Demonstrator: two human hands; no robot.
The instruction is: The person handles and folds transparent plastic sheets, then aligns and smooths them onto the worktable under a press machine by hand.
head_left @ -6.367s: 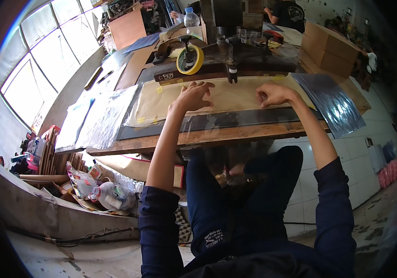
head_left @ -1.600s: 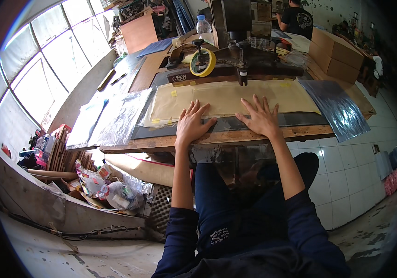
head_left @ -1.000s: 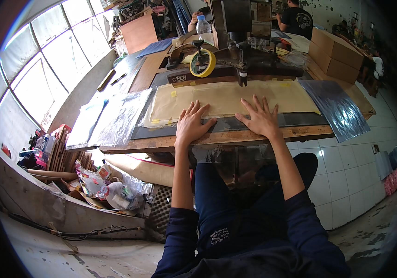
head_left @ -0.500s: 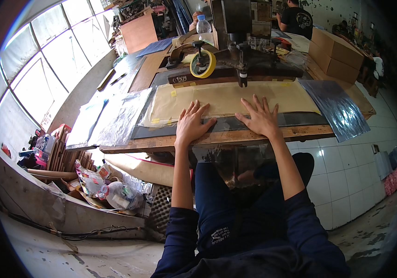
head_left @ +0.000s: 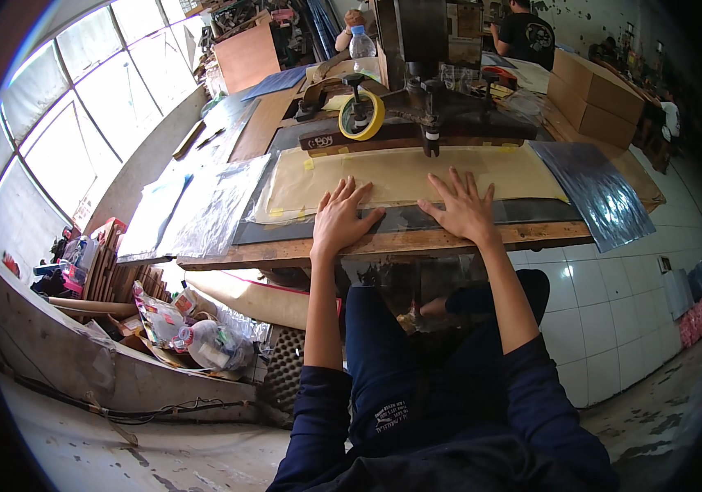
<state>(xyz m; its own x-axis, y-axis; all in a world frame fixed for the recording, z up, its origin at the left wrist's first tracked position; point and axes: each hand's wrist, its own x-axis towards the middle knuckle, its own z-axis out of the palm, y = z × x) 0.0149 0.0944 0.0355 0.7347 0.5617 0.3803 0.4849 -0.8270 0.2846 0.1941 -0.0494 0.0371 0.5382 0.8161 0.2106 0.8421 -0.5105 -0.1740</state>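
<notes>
Left hand [head_left: 340, 215], palm down, just left of centre in the frame, its fingers spread and gripping nothing. And there's your right hand [head_left: 461, 209], a match for it, just right of centre, fanned out flat, nothing clamped; the two stand well apart, thumbs pointing in at each other.

Now the tan sheet [head_left: 400, 174]: it's right under your fingertips and runs on beyond them, up the frame, its long axis going left to right, so your forearms come up across it. You're touching its near side, close to the dark mat [head_left: 535, 211] that shows as a strip along the front of the desk [head_left: 531, 237].

Each hand has its own end: your left is nearer the left end, your right nearer the right one, and bare sheet shows between them. Straight up the frame, just past the far edge, sits the dark press bar [head_left: 470, 127], with a prong [head_left: 431, 146] hanging from the machine. Your right hand is the nearer one to that prong.
</notes>
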